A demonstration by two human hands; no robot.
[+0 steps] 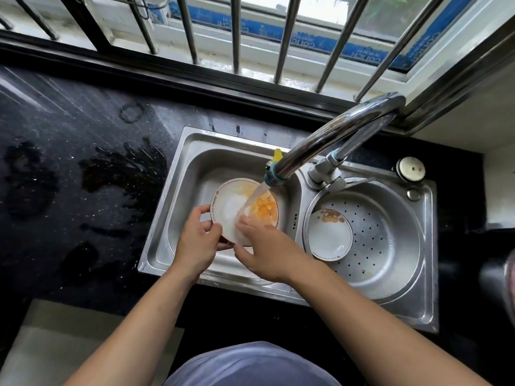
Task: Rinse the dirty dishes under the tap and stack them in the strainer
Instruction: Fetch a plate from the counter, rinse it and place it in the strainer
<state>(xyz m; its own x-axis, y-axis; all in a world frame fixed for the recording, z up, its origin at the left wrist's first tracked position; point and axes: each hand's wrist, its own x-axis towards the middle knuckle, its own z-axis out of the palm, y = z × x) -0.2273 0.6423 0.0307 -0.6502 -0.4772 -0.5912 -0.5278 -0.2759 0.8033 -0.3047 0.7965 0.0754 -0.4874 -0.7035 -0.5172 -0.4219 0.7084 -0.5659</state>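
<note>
A white plate [227,207] smeared with orange food on its right half is held tilted over the left sink basin [178,218]. My left hand [196,240] grips its lower left rim. My right hand [267,252] rests on the plate's lower right, fingers spread on its wet face. Water runs from the chrome tap [328,135] onto the middle of the plate. A clean white plate with a bear picture [328,235] leans against the left wall of the round perforated strainer [390,240] in the right basin.
The black stone counter [69,162] to the left has wet patches. A barred window [237,32] runs along the back. A round sink plug [410,169] lies on the sink's back right corner.
</note>
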